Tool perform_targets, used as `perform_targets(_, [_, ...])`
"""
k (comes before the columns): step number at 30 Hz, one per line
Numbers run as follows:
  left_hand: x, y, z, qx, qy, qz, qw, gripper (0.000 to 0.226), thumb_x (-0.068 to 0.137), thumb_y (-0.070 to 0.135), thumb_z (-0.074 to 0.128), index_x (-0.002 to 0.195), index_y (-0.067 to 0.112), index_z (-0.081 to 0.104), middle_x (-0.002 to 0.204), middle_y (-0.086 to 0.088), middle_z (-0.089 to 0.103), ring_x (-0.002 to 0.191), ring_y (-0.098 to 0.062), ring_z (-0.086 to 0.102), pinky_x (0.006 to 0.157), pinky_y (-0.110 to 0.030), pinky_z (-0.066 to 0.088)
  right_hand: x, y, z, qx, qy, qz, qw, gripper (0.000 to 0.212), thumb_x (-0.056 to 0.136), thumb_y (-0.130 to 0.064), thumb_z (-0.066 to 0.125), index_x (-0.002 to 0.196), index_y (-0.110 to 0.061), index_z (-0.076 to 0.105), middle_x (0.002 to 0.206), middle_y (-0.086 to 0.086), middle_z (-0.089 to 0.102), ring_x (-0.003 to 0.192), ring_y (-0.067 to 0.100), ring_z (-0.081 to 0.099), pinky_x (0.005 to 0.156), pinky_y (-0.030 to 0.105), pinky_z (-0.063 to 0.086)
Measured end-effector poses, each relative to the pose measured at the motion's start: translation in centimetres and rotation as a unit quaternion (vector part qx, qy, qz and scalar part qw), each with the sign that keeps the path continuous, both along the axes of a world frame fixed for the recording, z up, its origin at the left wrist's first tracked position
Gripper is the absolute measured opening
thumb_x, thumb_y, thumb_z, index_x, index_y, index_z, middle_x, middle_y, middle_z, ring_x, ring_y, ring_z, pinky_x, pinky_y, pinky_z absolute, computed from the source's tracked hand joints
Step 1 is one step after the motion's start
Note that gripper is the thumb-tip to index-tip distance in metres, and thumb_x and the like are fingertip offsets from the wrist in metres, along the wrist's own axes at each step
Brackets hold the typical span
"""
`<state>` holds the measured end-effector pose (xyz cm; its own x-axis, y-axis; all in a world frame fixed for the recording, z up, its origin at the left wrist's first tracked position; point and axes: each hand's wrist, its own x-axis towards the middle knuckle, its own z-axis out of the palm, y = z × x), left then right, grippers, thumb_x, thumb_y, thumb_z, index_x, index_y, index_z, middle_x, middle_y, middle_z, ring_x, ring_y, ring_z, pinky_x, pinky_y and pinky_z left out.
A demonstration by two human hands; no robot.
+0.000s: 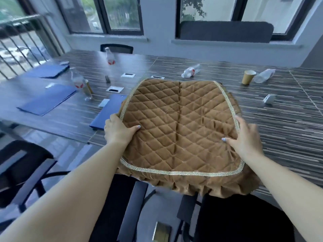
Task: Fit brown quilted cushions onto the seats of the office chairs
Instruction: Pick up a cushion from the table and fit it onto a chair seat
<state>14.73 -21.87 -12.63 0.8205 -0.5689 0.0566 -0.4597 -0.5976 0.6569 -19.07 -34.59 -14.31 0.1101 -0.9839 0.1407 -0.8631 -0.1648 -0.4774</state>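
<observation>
A brown quilted cushion (181,130) fills the middle of the view, held flat above the near edge of a striped conference table (279,123), its gold braid trim running round the top and a pleated skirt hanging from the near edge at 6 o'clock. Your left hand (118,131) grips the cushion's 9 o'clock edge, thumb on top and fingers curled underneath. Your right hand (244,138) lies at its 3 o'clock edge with the thumb on the quilting and the fingers spread over the trim; they are blurred, so how tightly they hold cannot be told. Below the cushion, at 5 o'clock, sits the dark seat of an office chair (241,217), partly hidden by the skirt. To fit it well, keep both sides level, lower it squarely over that seat and draw the skirt down around the rim, probably. Further out on the table lie blue folders (47,100) at 9 o'clock, plastic bottles (190,70) at 12 and a paper cup (248,76) at 1 o'clock.
</observation>
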Motion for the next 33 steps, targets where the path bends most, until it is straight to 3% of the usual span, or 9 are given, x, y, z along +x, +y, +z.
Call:
perform_targets(8, [0.8, 15.1, 3.8, -0.063, -0.011, 0.117, 0.991, 0.087, 0.062, 0.047, 0.084, 0.125, 0.002, 0.044, 0.127, -0.02, 0.052, 0.121, -0.038, 0.048, 0.097, -0.048, 0.043, 4.0, 7.2, 5.1, -0.07, -0.041, 0.128, 0.988, 0.086, 0.069, -0.028, 0.083, 0.14, -0.022, 0.036, 0.131, 0.024, 0.042, 0.123, 0.036, 0.039, 0.097, 0.044, 0.04])
perform_targets(12, [3.0, 22.8, 5.1, -0.077, -0.018, 0.179, 0.981, 0.084, 0.063, 0.047, 0.083, 0.123, 0.002, 0.045, 0.126, -0.02, 0.051, 0.121, -0.038, 0.047, 0.097, -0.047, 0.042, 9.3, 11.4, 6.8, -0.071, -0.057, 0.193, 0.977, 0.086, 0.069, -0.027, 0.083, 0.141, -0.023, 0.037, 0.122, 0.022, 0.045, 0.113, 0.035, 0.046, 0.09, 0.042, 0.043])
perform_targets(20, [11.0, 40.5, 6.4, -0.11, -0.034, 0.296, 0.948, 0.092, 0.065, 0.048, 0.082, 0.134, 0.006, 0.038, 0.131, -0.017, 0.047, 0.124, -0.036, 0.044, 0.101, -0.047, 0.039, 24.5, 23.2, 8.8, -0.082, -0.083, 0.323, 0.939, 0.082, 0.069, -0.025, 0.083, 0.139, -0.022, 0.039, 0.122, 0.023, 0.042, 0.119, 0.036, 0.041, 0.098, 0.043, 0.037])
perform_targets(26, [19.8, 54.3, 7.7, -0.129, -0.065, 0.342, 0.929, 0.088, 0.066, 0.045, 0.082, 0.133, 0.006, 0.039, 0.129, -0.02, 0.049, 0.121, -0.038, 0.046, 0.101, -0.049, 0.04, 37.0, 35.4, 10.2, -0.074, -0.099, 0.368, 0.921, 0.082, 0.073, -0.03, 0.079, 0.141, -0.027, 0.033, 0.128, 0.018, 0.038, 0.112, 0.036, 0.049, 0.084, 0.044, 0.044])
perform_targets(30, [25.7, 61.8, 8.8, -0.113, -0.067, 0.368, 0.92, 0.088, 0.07, 0.046, 0.079, 0.134, 0.005, 0.036, 0.133, -0.021, 0.045, 0.126, -0.038, 0.042, 0.102, -0.047, 0.037, 45.1, 42.2, 11.1, -0.063, -0.116, 0.387, 0.912, 0.087, 0.075, -0.027, 0.078, 0.144, -0.027, 0.025, 0.14, 0.018, 0.033, 0.12, 0.036, 0.047, 0.09, 0.044, 0.043])
perform_targets(33, [30.5, 67.2, 9.2, -0.118, -0.061, 0.393, 0.91, 0.088, 0.07, 0.047, 0.078, 0.135, 0.006, 0.034, 0.134, -0.02, 0.043, 0.125, -0.038, 0.042, 0.102, -0.048, 0.037, 51.4, 47.3, 12.0, -0.069, -0.123, 0.405, 0.903, 0.096, 0.074, -0.026, 0.079, 0.148, -0.024, 0.018, 0.148, 0.018, 0.028, 0.131, 0.038, 0.036, 0.097, 0.049, 0.039])
